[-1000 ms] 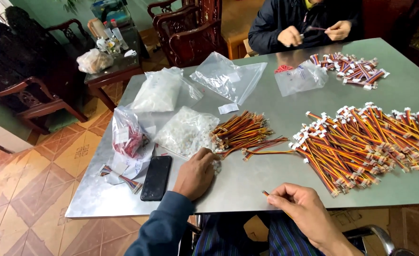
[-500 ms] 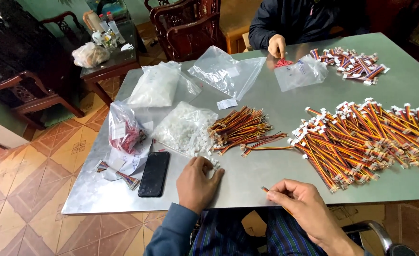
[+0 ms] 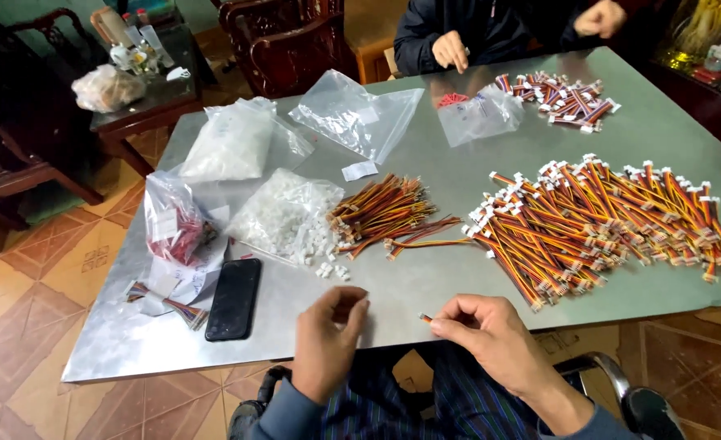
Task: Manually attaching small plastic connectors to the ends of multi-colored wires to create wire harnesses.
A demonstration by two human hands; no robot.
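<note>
The person's right hand (image 3: 487, 326) hovers just over the near edge of the grey desk (image 3: 425, 281), thumb and forefinger pinched narrow on the end of a short wire lead (image 3: 425, 317), whose striped tip pokes out to the left of the fingertips. The left hand (image 3: 328, 342) is raised just beside it, fingers curled in toward the thumb; whether it grips something small I cannot tell, the gap between the fingertips being too small to read.

Just beyond the left hand lie a few loose white plastic connector housings (image 3: 332, 270), spilled from an open clear bag of the same white housings (image 3: 283, 216). To the left of that hand a black phone (image 3: 234, 297) lies flat, with a bag of red parts (image 3: 177, 228) and a small bundle of coloured wires (image 3: 169, 303) near it. Straight ahead of both hands sits a bundle of orange, yellow and black wire leads (image 3: 381, 213) without housings. Ahead and to the right of the right hand, a large heap of finished leads with white connectors (image 3: 605, 220) spreads across the desk.

Farther off lie two more clear bags, one full of white pieces (image 3: 234, 143) and one nearly flat (image 3: 356, 118). At the far side another person's hand (image 3: 450, 50) rests by the edge, near a smaller pile of connector leads (image 3: 560, 98).
</note>
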